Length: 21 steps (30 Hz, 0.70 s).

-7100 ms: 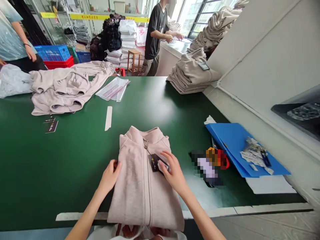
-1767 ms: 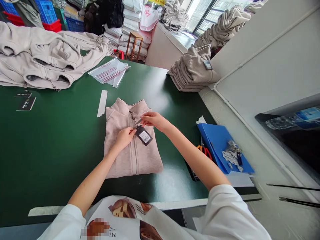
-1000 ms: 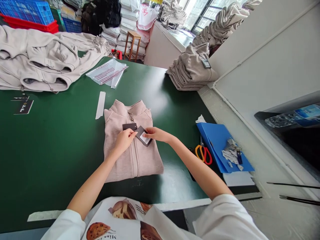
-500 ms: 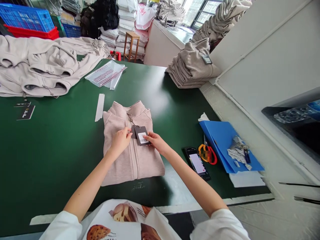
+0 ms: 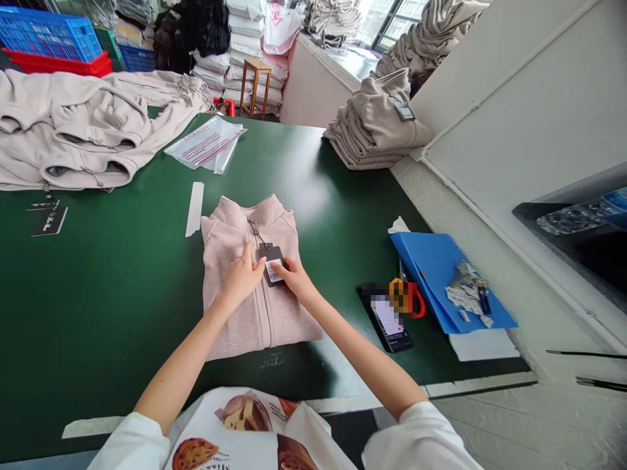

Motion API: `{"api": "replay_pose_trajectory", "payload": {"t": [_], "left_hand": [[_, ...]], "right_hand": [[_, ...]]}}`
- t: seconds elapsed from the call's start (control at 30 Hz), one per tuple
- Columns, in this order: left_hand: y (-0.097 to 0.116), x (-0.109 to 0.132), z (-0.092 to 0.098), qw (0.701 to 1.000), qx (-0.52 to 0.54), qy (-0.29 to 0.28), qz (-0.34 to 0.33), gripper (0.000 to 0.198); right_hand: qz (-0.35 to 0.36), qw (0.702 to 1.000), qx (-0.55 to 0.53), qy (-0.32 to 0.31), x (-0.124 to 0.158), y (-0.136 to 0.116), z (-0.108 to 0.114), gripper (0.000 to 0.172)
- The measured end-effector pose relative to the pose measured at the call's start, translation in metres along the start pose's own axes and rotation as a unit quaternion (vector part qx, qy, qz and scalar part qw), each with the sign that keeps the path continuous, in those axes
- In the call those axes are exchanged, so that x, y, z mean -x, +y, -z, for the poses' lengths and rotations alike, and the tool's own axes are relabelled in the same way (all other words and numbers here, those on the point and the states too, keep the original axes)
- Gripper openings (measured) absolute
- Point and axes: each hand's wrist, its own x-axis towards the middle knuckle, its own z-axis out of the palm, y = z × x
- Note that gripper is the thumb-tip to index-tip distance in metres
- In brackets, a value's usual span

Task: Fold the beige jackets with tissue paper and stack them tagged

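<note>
A folded light pink zip-up jacket (image 5: pixel 235 326) lies on the green table in front of me, collar pointing away. From its zip pull hangs a dark hang tag (image 5: pixel 272 253) with a white barcode label. My right hand (image 5: pixel 292 275) pinches the tag's right side, thumb on the label. At the tag's left edge, my left hand (image 5: pixel 243 273) holds it between thumb and fingers, with the index finger raised along the zip. The tags now lie stacked together, so only the top one shows clearly.
Clear plastic bags (image 5: pixel 208 143) and several loose pale garments (image 5: pixel 93 130) lie at the far left. A stack of folded garments (image 5: pixel 372 127) stands at the back right. To my right are a phone (image 5: pixel 386 320), orange-handled scissors (image 5: pixel 418 303) and a blue folder (image 5: pixel 431 261).
The two tags, fanned apart before, are now lined up together. My left hand has moved right onto the tag's edge, and my right hand has shifted slightly left.
</note>
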Motion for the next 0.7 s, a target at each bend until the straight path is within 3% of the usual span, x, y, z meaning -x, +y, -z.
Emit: {"api": "replay_pose_trajectory", "payload": {"t": [0.1,0.33,0.53,0.7], "left_hand": [[0.000,-0.010,0.001,1.000,-0.011,-0.011,-0.010,0.046],[-0.005,-0.009,-0.005,0.999,0.008,0.005,-0.038,0.030],[-0.004,-0.011,0.001,0.999,0.042,-0.022,-0.016,0.014],[-0.010,-0.007,-0.003,0.997,0.076,0.010,-0.012,0.008]], "right_hand": [[-0.052,0.996,-0.044,-0.049,0.001,-0.004,0.001,0.043],[-0.052,0.998,-0.035,-0.015,0.003,-0.009,-0.002,0.040],[-0.071,0.996,-0.046,-0.015,0.010,-0.016,-0.001,0.042],[-0.044,0.998,-0.050,0.001,0.018,-0.019,-0.002,0.042]]}}
